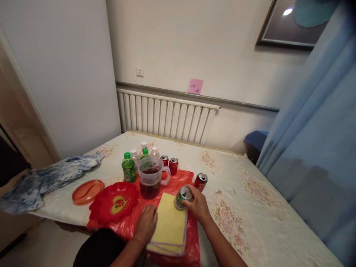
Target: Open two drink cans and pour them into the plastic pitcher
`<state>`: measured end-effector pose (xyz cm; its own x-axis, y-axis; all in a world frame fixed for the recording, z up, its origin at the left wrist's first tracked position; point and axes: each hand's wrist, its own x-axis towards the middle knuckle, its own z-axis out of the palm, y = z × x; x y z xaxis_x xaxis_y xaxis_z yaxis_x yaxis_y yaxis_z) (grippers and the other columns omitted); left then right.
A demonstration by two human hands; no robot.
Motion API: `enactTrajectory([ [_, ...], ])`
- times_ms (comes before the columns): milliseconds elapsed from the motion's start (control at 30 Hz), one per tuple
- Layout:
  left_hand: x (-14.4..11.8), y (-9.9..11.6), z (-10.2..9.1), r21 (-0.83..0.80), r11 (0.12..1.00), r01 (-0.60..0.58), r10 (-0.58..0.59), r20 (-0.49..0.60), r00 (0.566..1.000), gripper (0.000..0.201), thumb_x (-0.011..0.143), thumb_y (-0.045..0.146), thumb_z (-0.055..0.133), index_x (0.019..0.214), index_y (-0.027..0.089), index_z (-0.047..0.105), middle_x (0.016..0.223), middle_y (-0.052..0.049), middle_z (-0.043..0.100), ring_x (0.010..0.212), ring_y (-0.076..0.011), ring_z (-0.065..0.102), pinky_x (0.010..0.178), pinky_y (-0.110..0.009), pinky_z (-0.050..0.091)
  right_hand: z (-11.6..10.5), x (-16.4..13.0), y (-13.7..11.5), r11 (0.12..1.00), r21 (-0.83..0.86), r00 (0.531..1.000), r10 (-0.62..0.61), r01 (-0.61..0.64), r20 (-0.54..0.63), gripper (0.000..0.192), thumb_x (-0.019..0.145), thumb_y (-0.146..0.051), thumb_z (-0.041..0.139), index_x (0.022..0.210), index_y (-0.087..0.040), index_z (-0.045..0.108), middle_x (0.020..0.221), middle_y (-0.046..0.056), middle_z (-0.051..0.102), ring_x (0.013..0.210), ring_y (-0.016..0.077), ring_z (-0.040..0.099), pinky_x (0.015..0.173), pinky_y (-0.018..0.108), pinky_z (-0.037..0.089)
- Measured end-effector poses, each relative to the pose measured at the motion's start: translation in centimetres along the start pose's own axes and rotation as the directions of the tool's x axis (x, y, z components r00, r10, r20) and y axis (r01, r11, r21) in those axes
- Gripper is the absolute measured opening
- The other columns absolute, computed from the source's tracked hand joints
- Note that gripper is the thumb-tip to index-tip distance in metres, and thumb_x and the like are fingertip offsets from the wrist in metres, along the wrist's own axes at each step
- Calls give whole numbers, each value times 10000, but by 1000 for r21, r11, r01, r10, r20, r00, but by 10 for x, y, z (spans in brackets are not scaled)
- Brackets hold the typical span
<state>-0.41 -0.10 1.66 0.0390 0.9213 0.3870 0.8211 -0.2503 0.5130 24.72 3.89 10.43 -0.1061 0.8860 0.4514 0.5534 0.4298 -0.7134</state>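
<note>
My right hand (198,203) is closed around a green and silver drink can (182,199), its thumb and fingers near the can's top. The can is over the upper right corner of a folded yellow cloth (169,222). At the cloth's left edge my left hand (147,221) rests palm down with its fingers laid out, holding nothing. Just beyond the cloth stands a clear plastic jug (150,180) with dark liquid in it. A red and black can (200,181) stands right behind my right hand.
Red plastic sheeting (182,178) lies under the cloth and a red scalloped tray (97,205). Left of that is an orange lid (88,192). Behind the jug are several bottles, including a green one (128,168), and two red cans (173,166). Patterned fabric (61,174) lies far left.
</note>
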Motion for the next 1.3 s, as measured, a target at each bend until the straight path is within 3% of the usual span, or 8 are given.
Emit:
enactTrajectory([
  [167,-5,19,2,-77,997,-12,11,-13,1000,374,904,254,441,1233,132,573,1241,-157,622,1186,-275,568,1044,-468,455,-13,-35,-20,999,33,999,36,-36,-6,503,674,-146,709,1168,-229,670,1188,65,722,1098,281,668,984,392,511],
  [267,-9,44,1,-292,956,27,-3,82,997,590,805,248,564,1380,140,482,1391,-156,558,1286,-279,530,1091,-456,439,-18,-51,-35,997,54,998,58,-58,-10,546,661,-116,709,1197,-208,662,1204,69,717,1113,270,666,1005,383,502],
  [367,-12,69,-7,-471,876,108,-28,174,984,753,683,208,651,1408,126,466,1435,-172,526,1344,-312,479,1132,-471,394,-23,-62,-50,995,73,998,65,-64,-9,605,641,-89,720,1231,-201,649,1226,75,710,1136,267,661,1016,379,500],
  [500,-15,93,-22,-550,825,130,-12,213,977,799,608,173,711,1379,148,505,1408,-167,553,1326,-342,486,1157,-500,340,-27,-71,-64,995,87,998,57,-57,3,632,617,-65,730,1227,-215,653,1231,73,709,1150,272,656,1020,389,502],
  [833,-23,109,-29,-673,722,162,16,250,968,793,586,72,713,1342,186,503,1348,-123,602,1260,-317,546,1120,-483,379,-32,-84,-78,997,78,999,9,-12,31,681,608,-48,745,1260,-217,643,1276,77,687,1197,274,630,1049,403,486],
  [967,-27,116,-35,-665,733,143,-26,183,983,704,618,143,746,1287,189,530,1293,-116,635,1210,-313,584,1085,-490,420,-31,-87,-84,996,82,999,35,-34,-7,702,621,-55,738,1295,-209,619,1257,78,693,1152,277,648,1026,406,502],
  [1100,-28,120,-41,-654,749,100,-59,84,995,646,667,304,775,1251,165,536,1255,-142,644,1180,-326,602,1046,-504,455,-27,-91,-89,994,64,994,87,-83,-66,767,601,-67,752,1339,-186,579,1173,83,711,912,251,697,919,402,556],
  [1300,-28,125,-42,-641,765,59,-106,-34,994,624,649,301,738,1222,161,533,1212,-147,656,1140,-326,618,1016,-509,476,-15,-97,-89,997,69,973,61,-47,-222,819,601,-110,784,1374,-199,530,1193,101,662,1127,295,625,1007,440,506],
])
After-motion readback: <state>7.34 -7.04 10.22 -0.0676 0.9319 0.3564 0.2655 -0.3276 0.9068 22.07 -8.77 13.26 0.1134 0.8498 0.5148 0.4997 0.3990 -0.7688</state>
